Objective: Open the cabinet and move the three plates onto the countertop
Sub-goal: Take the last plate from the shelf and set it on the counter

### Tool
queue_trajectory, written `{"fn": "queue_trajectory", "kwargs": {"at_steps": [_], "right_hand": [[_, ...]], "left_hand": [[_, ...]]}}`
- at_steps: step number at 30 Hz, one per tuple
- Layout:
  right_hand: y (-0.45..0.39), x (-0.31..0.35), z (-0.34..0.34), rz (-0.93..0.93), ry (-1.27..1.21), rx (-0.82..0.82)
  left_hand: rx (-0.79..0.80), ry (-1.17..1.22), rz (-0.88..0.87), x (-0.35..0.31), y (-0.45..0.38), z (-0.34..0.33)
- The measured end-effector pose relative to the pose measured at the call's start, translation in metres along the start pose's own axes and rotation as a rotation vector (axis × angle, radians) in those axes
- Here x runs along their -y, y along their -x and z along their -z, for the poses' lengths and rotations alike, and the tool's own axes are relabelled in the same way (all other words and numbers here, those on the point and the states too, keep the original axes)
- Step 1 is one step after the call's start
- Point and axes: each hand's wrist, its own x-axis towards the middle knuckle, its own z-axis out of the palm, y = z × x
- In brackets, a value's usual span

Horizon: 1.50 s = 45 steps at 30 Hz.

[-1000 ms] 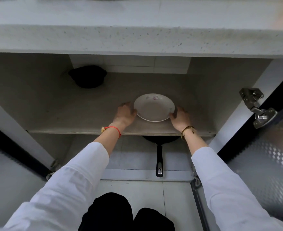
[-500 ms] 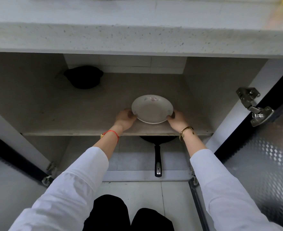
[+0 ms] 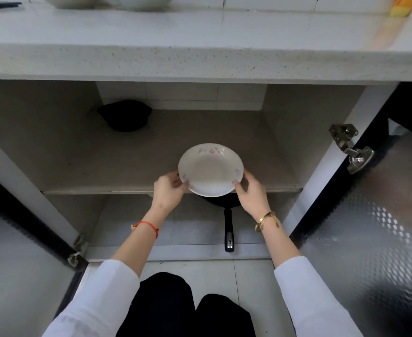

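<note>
Cabinet open, both doors swung wide; left door (image 3: 10, 251) w/ hinges showing. Back left of the shelf (image 3: 103, 166): a dark pot (image 3: 124, 115). Left hand (image 3: 167, 190) pinches the plate (image 3: 211, 170) at its left rim, thumb on top, fingers curled under. Plate is at the shelf's front edge, near lip overhanging it, tilted a bit toward the person; whether it's clear of the shelf I can't tell. Right hand (image 3: 250, 194) grips the right rim the same way. Frying pan (image 3: 228, 224) sits below. Countertop (image 3: 200, 32) above already holds 2 dishes (image 3: 107, 1), cut off at the frame top.

To do it well, imo: keep both grips even, draw plate out past the countertop lip before lifting, keep it level.
</note>
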Motion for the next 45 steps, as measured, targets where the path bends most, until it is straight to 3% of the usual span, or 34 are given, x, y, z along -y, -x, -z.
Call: {"fn": "queue_trajectory", "kwargs": {"at_steps": [16,32,39,45], "right_hand": [[0.129,0.031,0.005,0.146,-0.024,0.013],[0.168,0.035,0.01,0.193,0.007,0.001],[0.156,0.045,0.013,0.113,0.012,0.007],[0.16,0.092,0.044,-0.003,-0.007,0.034]], "left_hand": [[-0.107,-0.04,-0.104,-0.012,0.138,0.062],[-0.131,-0.007,-0.091,-0.013,0.181,0.071],[-0.106,-0.01,-0.041,-0.017,0.166,0.072],[-0.075,0.03,0.061,-0.064,0.174,0.1]]}}
